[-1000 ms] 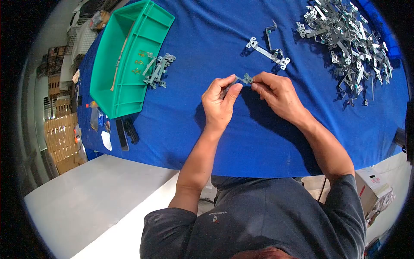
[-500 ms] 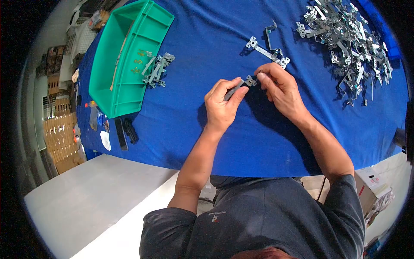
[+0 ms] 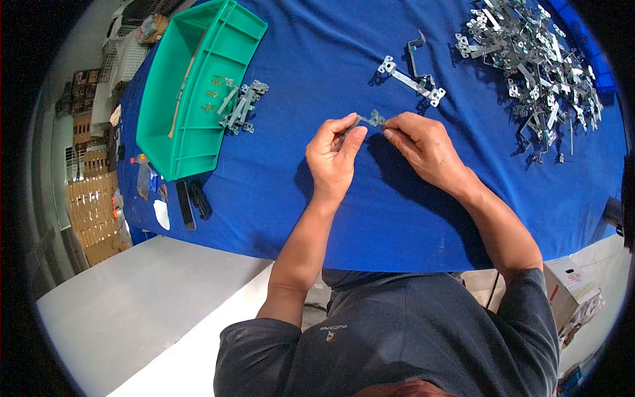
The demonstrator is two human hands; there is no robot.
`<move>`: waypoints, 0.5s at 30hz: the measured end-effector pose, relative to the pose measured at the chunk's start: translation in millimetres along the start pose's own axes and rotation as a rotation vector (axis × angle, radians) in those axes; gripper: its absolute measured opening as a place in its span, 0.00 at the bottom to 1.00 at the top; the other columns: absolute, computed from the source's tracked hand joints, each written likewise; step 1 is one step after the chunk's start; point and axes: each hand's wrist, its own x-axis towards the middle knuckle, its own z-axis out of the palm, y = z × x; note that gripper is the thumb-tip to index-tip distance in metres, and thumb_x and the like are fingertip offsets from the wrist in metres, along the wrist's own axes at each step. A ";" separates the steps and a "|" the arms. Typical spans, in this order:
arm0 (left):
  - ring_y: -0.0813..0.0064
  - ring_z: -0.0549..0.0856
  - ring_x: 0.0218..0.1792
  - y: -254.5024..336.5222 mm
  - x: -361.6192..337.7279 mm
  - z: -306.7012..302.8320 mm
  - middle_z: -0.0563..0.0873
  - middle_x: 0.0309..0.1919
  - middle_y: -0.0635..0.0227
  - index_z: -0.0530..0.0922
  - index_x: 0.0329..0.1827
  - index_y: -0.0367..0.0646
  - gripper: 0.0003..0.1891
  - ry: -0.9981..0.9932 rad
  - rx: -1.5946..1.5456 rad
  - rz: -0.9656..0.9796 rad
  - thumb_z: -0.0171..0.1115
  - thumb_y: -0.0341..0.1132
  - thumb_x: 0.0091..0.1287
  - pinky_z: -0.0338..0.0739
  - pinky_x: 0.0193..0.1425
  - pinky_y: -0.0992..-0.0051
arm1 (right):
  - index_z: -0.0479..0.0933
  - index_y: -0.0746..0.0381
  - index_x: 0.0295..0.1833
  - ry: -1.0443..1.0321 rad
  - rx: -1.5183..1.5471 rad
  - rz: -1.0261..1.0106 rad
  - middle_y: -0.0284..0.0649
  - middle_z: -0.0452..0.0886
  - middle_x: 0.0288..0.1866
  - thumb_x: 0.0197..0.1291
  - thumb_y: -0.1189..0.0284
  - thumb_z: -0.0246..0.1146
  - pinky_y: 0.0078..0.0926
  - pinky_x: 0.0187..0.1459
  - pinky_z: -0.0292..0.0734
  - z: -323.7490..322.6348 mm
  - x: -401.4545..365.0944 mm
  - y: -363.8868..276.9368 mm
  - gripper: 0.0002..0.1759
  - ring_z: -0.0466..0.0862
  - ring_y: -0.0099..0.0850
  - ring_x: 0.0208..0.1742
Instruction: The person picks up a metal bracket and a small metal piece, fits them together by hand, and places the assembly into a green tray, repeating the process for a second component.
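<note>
1. Bracket [image 3: 375,119] of thin silvery metal sits near the middle of the frame, raised over the blue cloth [image 3: 370,231]; its lobed, pierced end shows between the two hands, and the rest is mostly hidden by fingers.
2. Grip, left: the left hand [image 3: 331,153] pinches the bracket between thumb and fingertips, around its darker, shaded length.
3. Grip, right: the right hand [image 3: 426,149] has thumb and forefinger drawn close together just beside the lobed end. Whether they touch it or hold some small part, I cannot tell.
4. Weight, as I judge it: light, easily borne by one pinch.
5. Stiffness: the metal looks rigid, and the bends should keep their shape under finger pressure; nothing suggests it is fragile. Its smooth faces might slip or twist in a loose pinch, and thin edges could be sharp.
6. Best hold: the flat strip, across its faces, leaving the holes and lobes uncovered. The loose bracket [image 3: 407,81] at upper centre shows such a strip between two lobed ends.
7. Lifting from the bracket pile [image 3: 529,73] at upper right would likely mean snags, since pieces there overlap; the small bracket cluster [image 3: 245,106] beside the green bin [image 3: 211,142] at upper left overlaps too.
</note>
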 end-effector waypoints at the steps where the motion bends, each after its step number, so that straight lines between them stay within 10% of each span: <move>1: 0.89 0.80 0.37 0.0 -0.2 -0.9 0.87 0.41 0.72 0.85 0.53 0.32 0.12 -0.005 0.003 0.001 0.73 0.27 0.70 0.76 0.40 0.86 | 0.82 0.67 0.45 0.009 -0.007 -0.009 0.51 0.81 0.34 0.70 0.72 0.65 0.44 0.37 0.77 0.2 0.4 -0.1 0.08 0.82 0.51 0.34; 15: 0.91 0.78 0.35 -3.5 1.1 -0.9 0.85 0.39 0.75 0.85 0.52 0.33 0.12 -0.002 0.042 0.097 0.75 0.27 0.69 0.74 0.38 0.87 | 0.81 0.67 0.47 0.008 0.069 0.117 0.52 0.83 0.35 0.70 0.73 0.64 0.41 0.37 0.78 2.1 -0.8 2.8 0.07 0.86 0.50 0.36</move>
